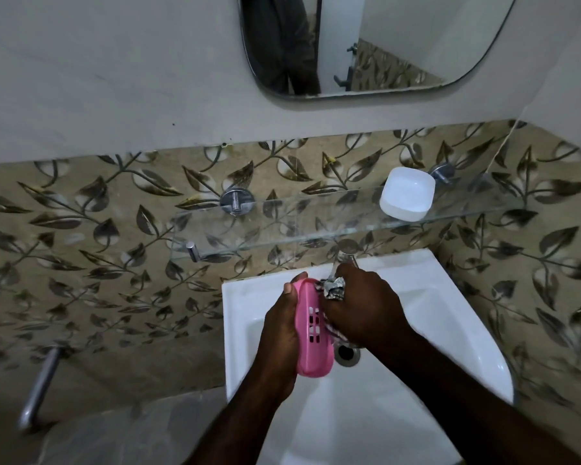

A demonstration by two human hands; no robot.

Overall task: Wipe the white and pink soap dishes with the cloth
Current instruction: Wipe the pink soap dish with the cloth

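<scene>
Over the white sink (245,347) my left hand (280,325) grips a pink slotted soap dish (312,333), held on edge with its slots facing me. My right hand (363,303) is closed around a bunched patterned cloth (332,288) and presses it against the dish's right side. More of the cloth hangs below my fingers near the drain. The white soap dish (407,193) sits on the right part of the glass shelf (282,226), apart from both hands.
A tap stands behind my right hand, partly hidden. The sink drain (347,354) lies under the pink dish. A mirror (366,45) hangs above the shelf. A chrome rail (39,387) juts out at the lower left. Leaf-patterned tiles cover the wall.
</scene>
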